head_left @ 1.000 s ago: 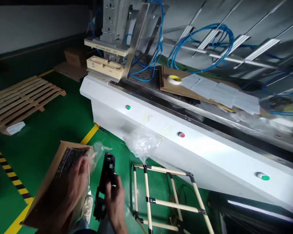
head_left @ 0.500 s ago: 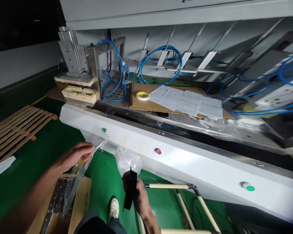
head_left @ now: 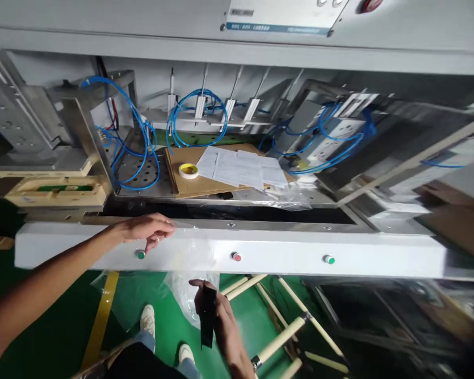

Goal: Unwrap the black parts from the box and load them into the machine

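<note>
Two hands busy: left hand (head_left: 148, 229) pinches clear plastic bag (head_left: 181, 247) on machine ledge (head_left: 260, 252), 12 o'clock of right hand (head_left: 217, 316), fingers closed around black part (head_left: 207, 316). Risk: bag slips off ledge.

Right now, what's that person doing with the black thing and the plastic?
A person stands at a big white machine. Their right hand grips a flat black part low down by their legs. Their left hand reaches up to the machine's front ledge, pinching a clear plastic bag that drapes over the edge, just above a green button.
</note>
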Action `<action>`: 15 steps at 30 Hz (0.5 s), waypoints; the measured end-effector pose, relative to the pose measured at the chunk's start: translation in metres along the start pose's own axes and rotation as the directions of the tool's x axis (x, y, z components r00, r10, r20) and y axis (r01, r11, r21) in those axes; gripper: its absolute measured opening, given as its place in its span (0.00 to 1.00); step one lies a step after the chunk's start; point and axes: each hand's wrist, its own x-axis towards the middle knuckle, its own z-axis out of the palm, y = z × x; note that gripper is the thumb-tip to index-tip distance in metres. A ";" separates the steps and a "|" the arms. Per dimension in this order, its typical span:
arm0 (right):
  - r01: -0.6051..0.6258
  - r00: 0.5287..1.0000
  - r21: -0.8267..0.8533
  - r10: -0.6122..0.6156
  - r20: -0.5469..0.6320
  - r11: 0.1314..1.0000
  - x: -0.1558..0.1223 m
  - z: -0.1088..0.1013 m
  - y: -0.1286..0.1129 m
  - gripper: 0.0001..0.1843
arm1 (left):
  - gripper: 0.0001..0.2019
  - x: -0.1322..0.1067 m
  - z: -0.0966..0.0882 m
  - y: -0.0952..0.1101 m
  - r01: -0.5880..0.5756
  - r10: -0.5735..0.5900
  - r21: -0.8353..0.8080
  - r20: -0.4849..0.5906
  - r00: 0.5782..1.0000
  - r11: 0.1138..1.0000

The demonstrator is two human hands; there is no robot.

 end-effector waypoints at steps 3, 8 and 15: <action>0.041 0.994 -0.028 -0.044 -0.100 0.999 0.015 0.016 -0.016 0.34 | 0.29 0.038 -0.022 0.000 -0.036 0.058 0.301 -0.065 0.996 0.953; -0.061 0.972 -0.032 0.052 -0.231 0.998 0.042 0.017 -0.020 0.38 | 0.30 0.097 -0.031 -0.012 -0.067 0.249 0.628 -0.206 0.946 0.775; -0.142 0.928 0.062 0.155 -0.339 0.988 0.061 -0.007 0.002 0.40 | 0.24 0.157 -0.015 -0.030 0.046 0.386 0.862 -0.272 0.881 0.505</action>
